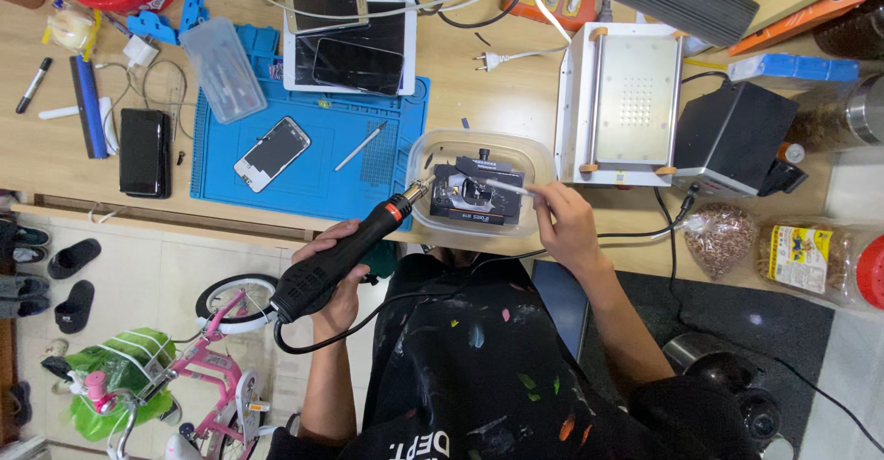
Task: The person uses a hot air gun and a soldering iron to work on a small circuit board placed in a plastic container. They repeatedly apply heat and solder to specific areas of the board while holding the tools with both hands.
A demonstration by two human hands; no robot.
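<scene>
Wooden bench (516,101): left hand (329,271) gripped 1 hot-air gun (345,248), nozzle at 1 black fixture (474,195) in tub (481,144); right hand (564,222) pinched 1 white tool (508,186) w/ tip on fixture.

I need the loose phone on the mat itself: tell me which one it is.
The white-framed phone lying alone, tilted, on the blue mat; the other two phones rest atop the white tablet.

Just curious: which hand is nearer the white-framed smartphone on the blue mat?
Left: left hand lies below the white-framed smartphone, gripping a black heat gun; right hand sits far right.
</scene>
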